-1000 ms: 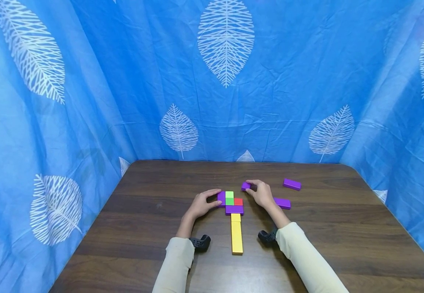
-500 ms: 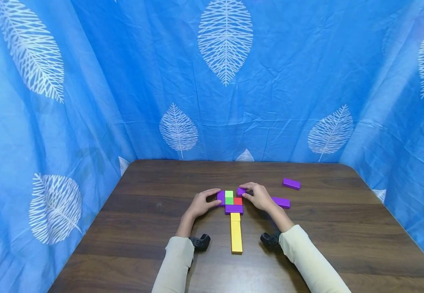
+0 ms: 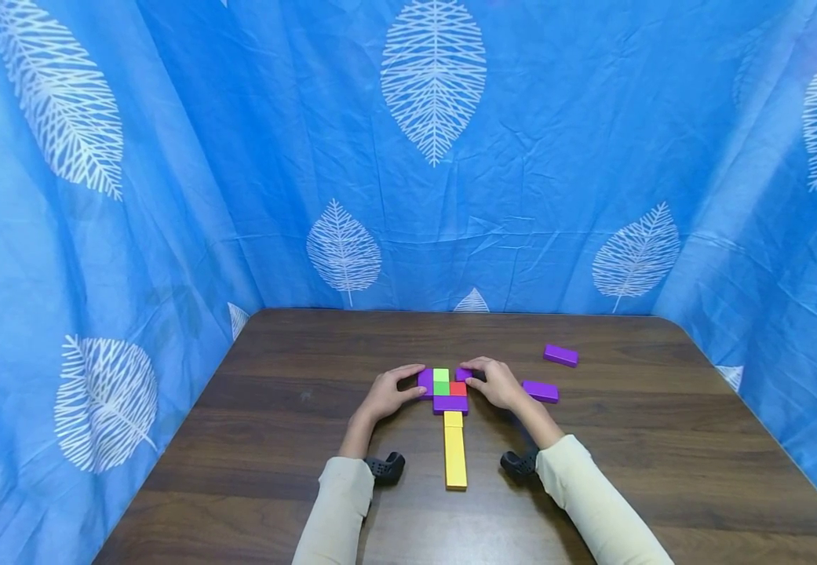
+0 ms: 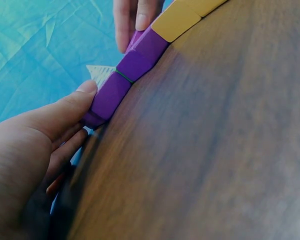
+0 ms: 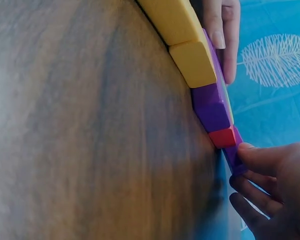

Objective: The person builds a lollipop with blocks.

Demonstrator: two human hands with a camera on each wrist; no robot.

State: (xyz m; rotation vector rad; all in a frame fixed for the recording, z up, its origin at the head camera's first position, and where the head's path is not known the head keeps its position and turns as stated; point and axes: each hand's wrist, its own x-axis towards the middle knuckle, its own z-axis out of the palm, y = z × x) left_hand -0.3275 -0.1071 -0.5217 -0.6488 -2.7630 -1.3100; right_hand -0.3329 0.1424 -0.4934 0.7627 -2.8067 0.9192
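A flat arrangement of coloured blocks lies on the brown table. My left hand (image 3: 385, 395) pinches the upright purple block (image 3: 425, 383) on its left side, thumb at the near end and fingers at the far end. Between thumb and fingers of my right hand (image 3: 500, 384) is a small purple block (image 3: 462, 374), touching the red block (image 3: 457, 388) at its far side, as the right wrist view also shows. Light green and green squares (image 3: 441, 382) adjoin the left purple block. A sideways purple block (image 3: 450, 403) lies below them, then a short yellow block (image 3: 454, 419) and a long one (image 3: 455, 459).
Two loose purple blocks lie to the right, one farther back (image 3: 560, 355) and one nearer (image 3: 541, 391), close to my right hand. The wooden table (image 3: 260, 439) ends at a blue curtain (image 3: 521, 157) with white leaf prints.
My right hand has brought the small purple block left and toward me, from apart on the table to against the red block. My left hand has stayed on its purple block.
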